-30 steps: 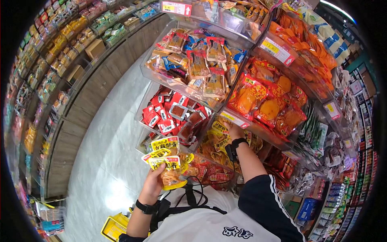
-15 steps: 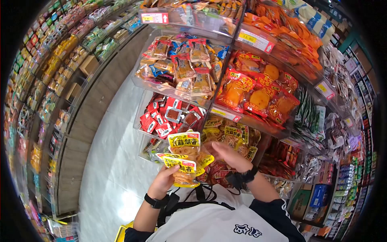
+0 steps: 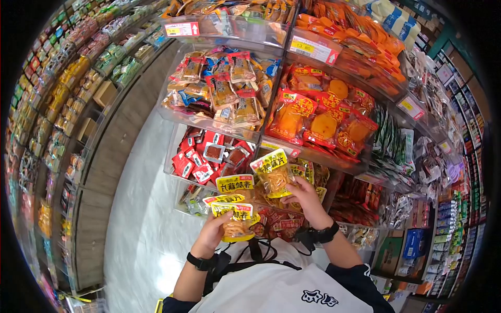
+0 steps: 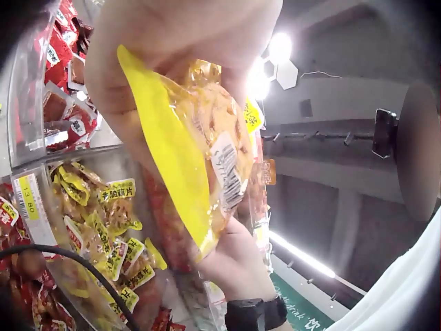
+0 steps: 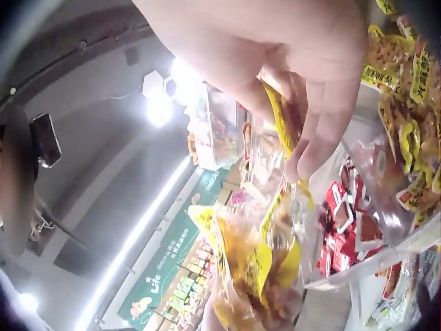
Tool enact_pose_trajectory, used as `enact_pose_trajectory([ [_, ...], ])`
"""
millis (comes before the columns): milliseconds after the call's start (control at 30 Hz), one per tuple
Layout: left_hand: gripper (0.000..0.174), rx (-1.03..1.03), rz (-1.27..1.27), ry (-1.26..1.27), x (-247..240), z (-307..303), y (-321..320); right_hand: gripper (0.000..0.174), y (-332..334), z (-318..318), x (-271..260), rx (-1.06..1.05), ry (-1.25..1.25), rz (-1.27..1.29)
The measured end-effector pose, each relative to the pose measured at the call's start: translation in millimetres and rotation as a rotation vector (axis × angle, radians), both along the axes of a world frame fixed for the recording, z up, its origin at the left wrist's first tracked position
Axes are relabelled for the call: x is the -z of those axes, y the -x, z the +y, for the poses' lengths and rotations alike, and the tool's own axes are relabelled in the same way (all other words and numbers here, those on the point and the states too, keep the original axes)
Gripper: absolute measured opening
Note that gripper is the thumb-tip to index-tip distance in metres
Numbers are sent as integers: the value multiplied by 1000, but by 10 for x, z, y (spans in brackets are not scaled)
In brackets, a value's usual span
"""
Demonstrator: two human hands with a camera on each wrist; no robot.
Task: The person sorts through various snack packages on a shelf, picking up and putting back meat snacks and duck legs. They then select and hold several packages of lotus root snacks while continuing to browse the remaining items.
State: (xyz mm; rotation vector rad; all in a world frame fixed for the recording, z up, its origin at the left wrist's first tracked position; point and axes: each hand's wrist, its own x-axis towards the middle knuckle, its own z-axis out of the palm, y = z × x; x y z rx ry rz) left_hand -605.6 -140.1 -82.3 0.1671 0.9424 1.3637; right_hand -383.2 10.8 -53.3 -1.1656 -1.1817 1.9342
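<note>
In the head view my left hand [image 3: 211, 233] grips a small fan of clear-and-yellow snack packets [image 3: 239, 235], thumb on the front one. Chinese lettering runs across their yellow tops. My right hand [image 3: 309, 202] pinches another such packet [image 3: 273, 177] by its lower right edge, tilted beside and above the fan. Seen from the left wrist, the back of one packet [image 4: 189, 148] carries a white barcode label [image 4: 229, 169]. The right wrist view shows the fingers around a yellow packet edge [image 5: 278, 114]. Matching packets [image 3: 318, 177] lie in a bin behind the right hand.
Clear bins hold red sachets [image 3: 201, 161], brown-and-blue snack packs [image 3: 222, 88] and large red packs [image 3: 323, 120]. A price tag [image 3: 314, 48] fronts the upper bin. Grey floor [image 3: 151, 219] and a long curved shelf [image 3: 102, 172] lie to the left.
My right hand has come out of the yellow-packet bin, passed beside the left hand's fan, and now holds a packet up. The left hand keeps its packets; the view has shifted right.
</note>
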Motion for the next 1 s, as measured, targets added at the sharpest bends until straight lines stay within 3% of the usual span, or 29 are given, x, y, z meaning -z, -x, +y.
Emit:
enact_pose_trajectory([
  [200,49,-63,32,-32,-37,-97,112,36,128,284,629,20,111,-37],
  [300,48,-92,12,-27,-51,-161,120,45,237,534,1008,168,70,-66],
  [500,48,-106,8,0,-66,-235,127,39,449,722,1042,367,138,-109],
  [600,48,-117,13,11,-81,-239,147,42,408,809,1381,255,328,-120],
  [700,48,-116,8,18,-77,-249,152,39,510,752,1148,105,323,-176],
  [833,48,-107,9,19,-93,-241,142,27,525,970,1274,132,307,-326],
  [1000,49,-70,-2,-15,-56,-240,98,36,412,893,1213,36,232,-423],
])
